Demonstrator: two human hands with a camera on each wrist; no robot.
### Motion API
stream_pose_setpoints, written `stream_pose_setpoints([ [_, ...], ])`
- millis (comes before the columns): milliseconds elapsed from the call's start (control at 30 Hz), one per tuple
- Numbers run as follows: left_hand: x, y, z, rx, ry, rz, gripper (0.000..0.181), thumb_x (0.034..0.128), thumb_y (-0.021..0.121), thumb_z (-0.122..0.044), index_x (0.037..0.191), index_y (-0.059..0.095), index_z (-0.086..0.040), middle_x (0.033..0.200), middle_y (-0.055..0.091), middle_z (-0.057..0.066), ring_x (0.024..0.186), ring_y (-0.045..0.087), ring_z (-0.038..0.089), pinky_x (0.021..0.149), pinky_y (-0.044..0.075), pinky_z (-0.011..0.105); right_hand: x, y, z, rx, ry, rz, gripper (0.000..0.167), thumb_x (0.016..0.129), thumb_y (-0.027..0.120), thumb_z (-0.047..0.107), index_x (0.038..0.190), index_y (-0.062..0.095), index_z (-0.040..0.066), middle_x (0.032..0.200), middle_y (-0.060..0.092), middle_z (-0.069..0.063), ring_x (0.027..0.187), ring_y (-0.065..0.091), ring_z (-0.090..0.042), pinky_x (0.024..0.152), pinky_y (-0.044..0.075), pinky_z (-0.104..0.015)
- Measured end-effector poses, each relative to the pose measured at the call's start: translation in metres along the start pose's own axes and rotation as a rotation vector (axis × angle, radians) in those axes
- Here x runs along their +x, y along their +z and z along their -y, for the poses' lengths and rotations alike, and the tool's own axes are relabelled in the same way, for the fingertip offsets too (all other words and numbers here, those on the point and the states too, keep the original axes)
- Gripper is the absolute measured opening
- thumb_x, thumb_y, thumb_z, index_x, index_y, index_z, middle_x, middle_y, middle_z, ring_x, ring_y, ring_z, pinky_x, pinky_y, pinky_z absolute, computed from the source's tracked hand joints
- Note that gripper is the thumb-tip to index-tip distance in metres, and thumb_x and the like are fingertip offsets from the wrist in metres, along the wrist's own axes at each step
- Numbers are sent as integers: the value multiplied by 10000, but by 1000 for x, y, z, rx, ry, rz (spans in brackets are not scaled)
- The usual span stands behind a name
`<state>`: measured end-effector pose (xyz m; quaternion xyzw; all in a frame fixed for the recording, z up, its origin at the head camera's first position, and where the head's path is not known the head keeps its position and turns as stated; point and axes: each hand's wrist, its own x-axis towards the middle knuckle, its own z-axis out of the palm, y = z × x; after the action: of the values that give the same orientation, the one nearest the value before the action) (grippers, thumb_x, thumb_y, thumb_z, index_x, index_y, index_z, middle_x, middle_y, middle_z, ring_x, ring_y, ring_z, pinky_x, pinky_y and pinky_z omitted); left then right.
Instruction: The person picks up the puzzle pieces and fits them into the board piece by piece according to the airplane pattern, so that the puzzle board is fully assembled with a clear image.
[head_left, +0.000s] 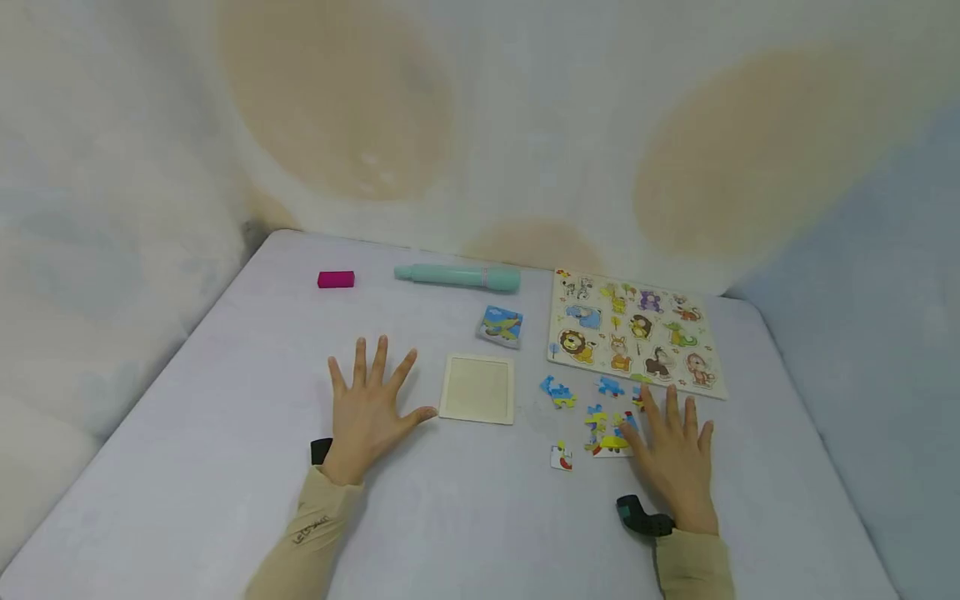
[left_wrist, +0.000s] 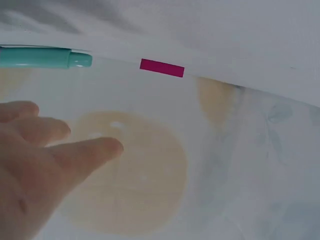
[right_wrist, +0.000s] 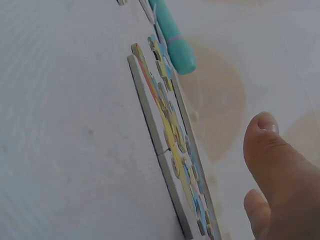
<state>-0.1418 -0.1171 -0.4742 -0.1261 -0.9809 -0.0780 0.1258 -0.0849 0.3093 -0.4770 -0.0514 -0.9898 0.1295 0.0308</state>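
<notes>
My left hand lies on the white table with its fingers spread, holding nothing. Its thumb tip is close to the left edge of a square cream puzzle tray. On the right, my right hand rests with straight, spread fingers beside a loose group of jigsaw pieces; its thumb and index finger reach their edge, and whether they touch is unclear. More blue and yellow jigsaw pieces lie left of that group, and a single jigsaw piece sits nearer the front. In the right wrist view, pieces appear edge-on beside the thumb.
Behind the tray is a small blue picture square. A wooden animal puzzle board spans the back right. Along the back lie a mint-green tube with a wider end and a magenta block. Draped cloth walls surround the table.
</notes>
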Motion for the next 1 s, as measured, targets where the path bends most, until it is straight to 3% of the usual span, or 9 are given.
stream_pose_setpoints([
  [100, 3, 0, -4, -53, 35, 50, 893, 778, 522, -770, 1503, 371, -269, 1565, 315, 182, 1470, 179, 455, 1124, 93, 736, 2, 1, 0, 11, 12, -10, 771, 959, 389, 624, 1569, 139, 226, 1607, 66, -255, 1461, 8, -521, 1114, -36, -737],
  [200, 1, 2, -9, -121, 84, 151, 901, 832, 523, -714, 1514, 348, -151, 1563, 323, 173, 1479, 200, 405, 1164, 125, 670, 5, 5, 4, 40, 25, -13, 774, 955, 405, 621, 1565, 175, 204, 1606, 74, -259, 1464, 21, -512, 1122, -19, -730],
  [333, -7, 8, -22, -148, 112, 247, 956, 858, 525, -678, 1497, 317, 3, 1566, 302, 184, 1482, 228, 354, 1189, 170, 602, 7, 10, 12, 77, 5, -44, 753, 950, 468, 583, 1526, 299, 129, 1586, 167, -275, 1447, 119, -515, 1130, 95, -710],
  [500, -9, 18, -48, -132, 168, 248, 968, 873, 490, -683, 1502, 285, 24, 1574, 258, 211, 1480, 214, 373, 1194, 158, 597, 21, 3, 31, 120, -122, -87, 545, 924, 633, 384, 1357, 547, 63, 1417, 472, -252, 1295, 417, -484, 1028, 359, -654],
  [633, -8, 23, -62, -132, 201, 194, 939, 880, 501, -663, 1494, 310, 22, 1564, 269, 237, 1473, 229, 385, 1189, 179, 593, 45, -1, 59, 144, -184, -26, 476, 905, 676, 321, 1312, 594, 87, 1284, 599, -200, 1171, 552, -415, 944, 467, -583],
  [700, -9, 23, -66, -122, 199, 172, 920, 877, 517, -651, 1486, 335, 15, 1557, 291, 234, 1469, 250, 377, 1188, 193, 584, 55, 1, 73, 134, -197, 24, 516, 899, 683, 333, 1342, 566, 96, 1273, 608, -194, 1154, 567, -405, 937, 481, -568],
  [800, -11, 21, -69, -118, 193, 191, 911, 878, 521, -647, 1487, 339, 6, 1558, 291, 227, 1470, 250, 371, 1193, 188, 578, 63, 5, 89, 128, -188, 77, 528, 870, 720, 282, 1339, 566, 93, 1193, 645, -168, 1085, 602, -369, 909, 502, -525],
  [933, -16, 17, -70, -128, 204, 224, 906, 883, 515, -646, 1492, 333, 0, 1561, 282, 228, 1472, 241, 371, 1193, 185, 580, 62, 8, 99, 156, -153, 96, 412, 840, 736, 122, 1239, 642, 85, 1019, 672, -123, 947, 603, -311, 837, 491, -476],
  [1000, -18, 16, -69, -117, 209, 226, 901, 886, 506, -649, 1497, 327, -11, 1566, 277, 216, 1477, 236, 358, 1195, 185, 576, 61, 8, 102, 183, -148, 102, 372, 842, 715, 51, 1209, 658, 78, 1012, 654, -139, 942, 584, -314, 835, 481, -473],
])
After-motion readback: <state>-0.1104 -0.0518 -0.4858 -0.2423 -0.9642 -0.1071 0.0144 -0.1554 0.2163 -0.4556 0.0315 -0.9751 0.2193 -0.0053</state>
